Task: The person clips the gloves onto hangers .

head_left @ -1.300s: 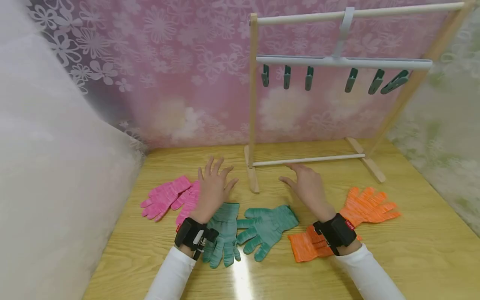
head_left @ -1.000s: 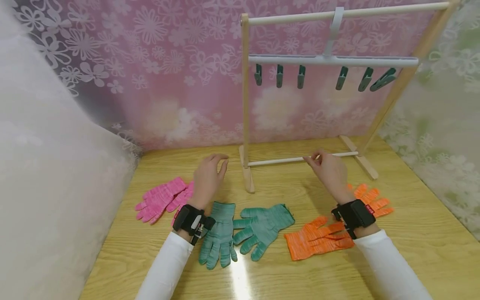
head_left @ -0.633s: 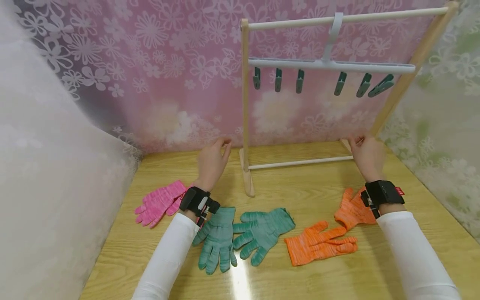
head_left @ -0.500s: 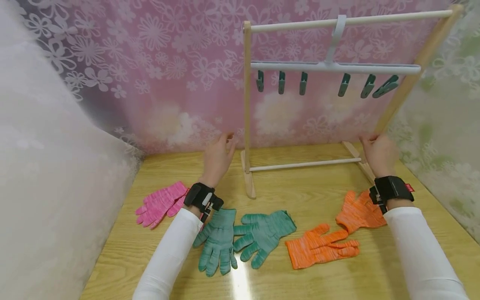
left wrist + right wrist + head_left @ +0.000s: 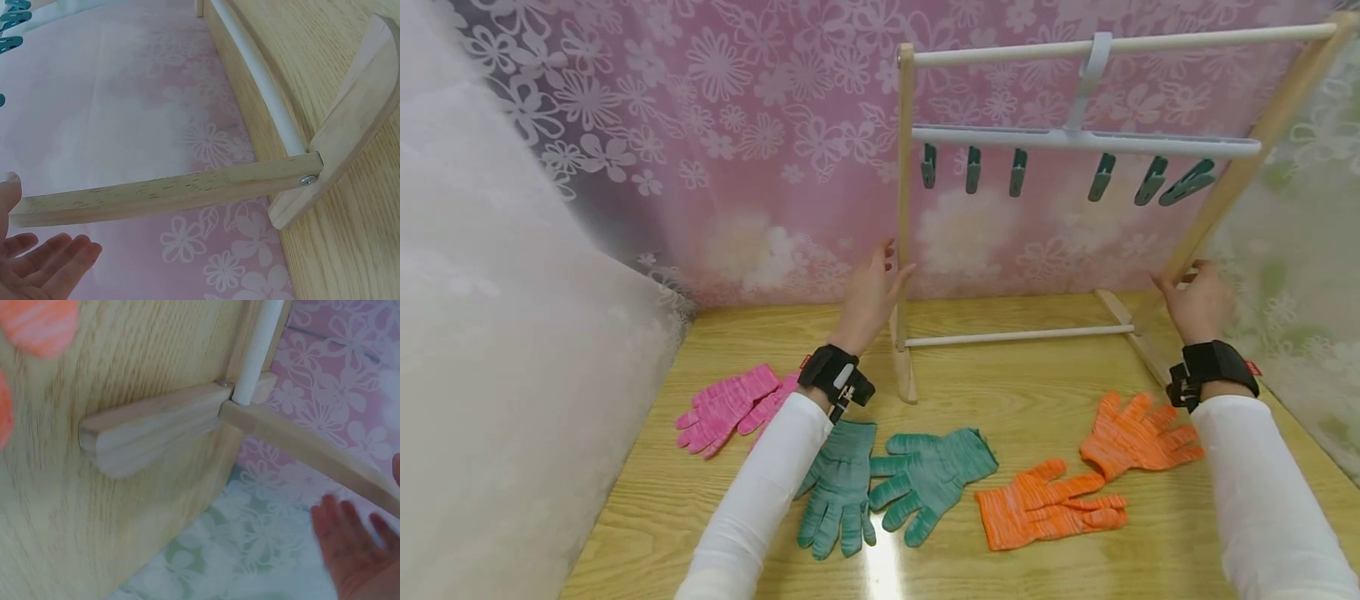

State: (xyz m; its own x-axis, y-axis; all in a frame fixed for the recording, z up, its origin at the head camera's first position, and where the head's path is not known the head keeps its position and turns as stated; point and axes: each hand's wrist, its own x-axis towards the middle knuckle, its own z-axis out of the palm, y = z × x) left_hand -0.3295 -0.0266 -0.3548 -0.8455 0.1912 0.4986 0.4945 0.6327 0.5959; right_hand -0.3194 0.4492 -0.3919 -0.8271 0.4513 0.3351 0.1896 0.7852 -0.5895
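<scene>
A wooden drying rack stands at the back of the table. My left hand (image 5: 867, 308) is at its left post (image 5: 905, 150); in the left wrist view the thumb lies on one side of the post and the loosely straight fingers (image 5: 65, 259) on the other. By the right post (image 5: 1262, 158) is my right hand (image 5: 1206, 304), its thumb at the post's inner side. Its straight fingers (image 5: 334, 531) show below that post in the right wrist view. A white hanger (image 5: 1157, 145) hooks over the top bar, with several green clips (image 5: 973, 172) hanging from it.
In front of the rack lie knitted gloves: a pink pair (image 5: 726, 410), partly behind my left forearm, a green pair (image 5: 936, 475) in the middle, and an orange pair (image 5: 1037, 508) at right. Flowered curtains (image 5: 760, 167) border the wooden table (image 5: 925, 575).
Both hands have moved away from over the gloves to the rack, the right one well to the right and the left one up to the left post. The gloves lie as before.
</scene>
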